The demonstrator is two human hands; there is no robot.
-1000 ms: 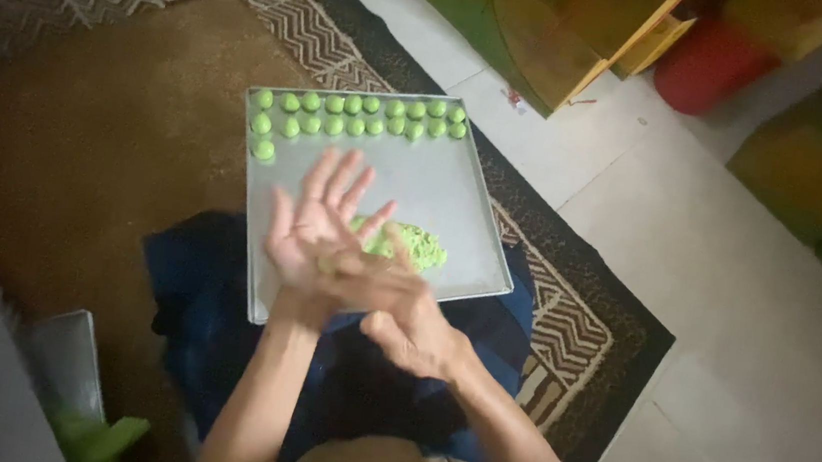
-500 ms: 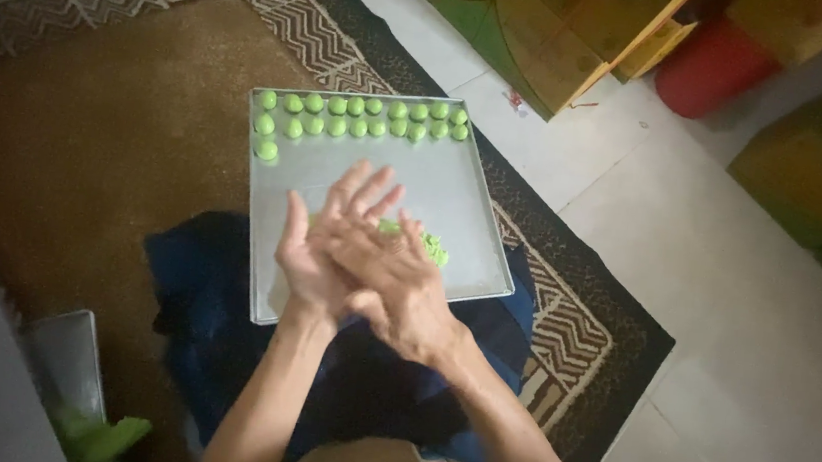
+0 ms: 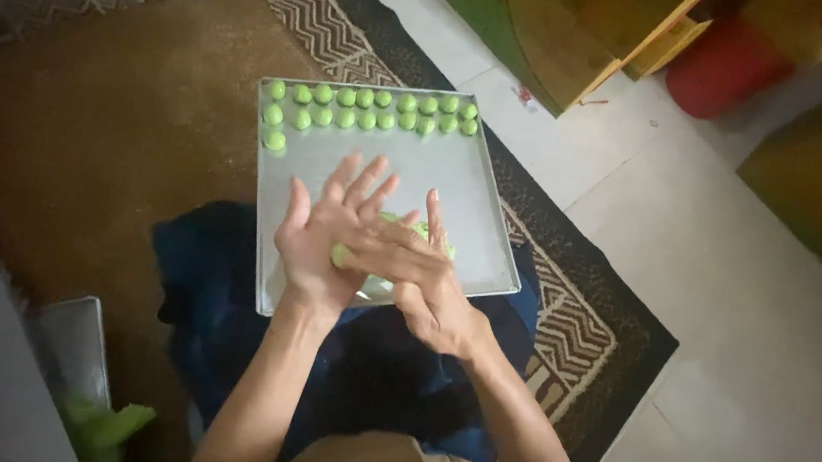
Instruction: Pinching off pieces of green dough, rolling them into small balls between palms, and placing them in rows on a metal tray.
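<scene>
Head view: I am pressing my left hand (image 3: 322, 238) and right hand (image 3: 414, 274) palm to palm around a small green dough lump (image 3: 339, 253), fingers flat and extended so it can turn between them. Both hands are hovering over the metal tray (image 3: 478, 212), where finished green balls (image 3: 368, 108) are lining the far edge in rows.
</scene>
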